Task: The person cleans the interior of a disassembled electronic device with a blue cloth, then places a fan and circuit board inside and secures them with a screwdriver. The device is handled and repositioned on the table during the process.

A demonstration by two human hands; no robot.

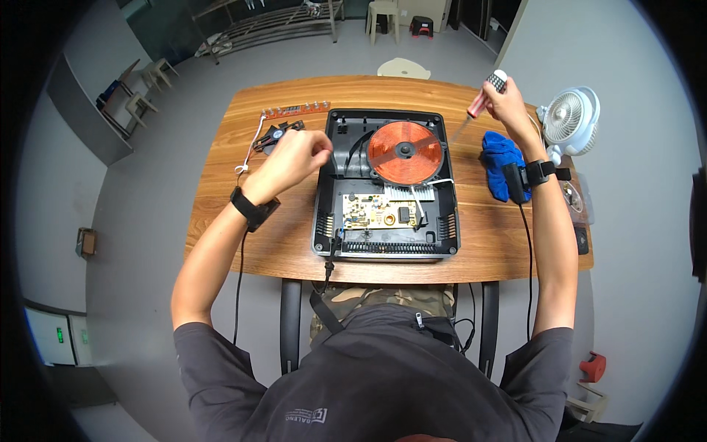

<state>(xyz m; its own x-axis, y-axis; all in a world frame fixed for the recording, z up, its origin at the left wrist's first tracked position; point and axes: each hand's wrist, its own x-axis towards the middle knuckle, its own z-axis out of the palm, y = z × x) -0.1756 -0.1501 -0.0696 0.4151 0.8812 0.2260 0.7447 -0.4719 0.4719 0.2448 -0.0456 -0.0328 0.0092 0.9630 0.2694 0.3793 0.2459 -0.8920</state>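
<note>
An opened induction cooker base [322, 214] with a black housing lies on the wooden table in front of me. Inside it are a round copper coil [423, 158] and a pale circuit board [379, 214]. My right hand [507, 103] grips a screwdriver [479, 105] by its red and white handle, its thin shaft slanting down toward the housing's right edge. Over the housing's upper left edge, my left hand [298, 158] has its fingers curled together; anything pinched in them is too small to make out. A black fan [274, 137] lies partly behind that hand.
An orange strip with several small knobs [294, 110] and a white cable lies at the far left. Right of the housing are a blue cloth [495, 158] and a small white fan [567, 121]. A power cord [329, 269] hangs off the front edge.
</note>
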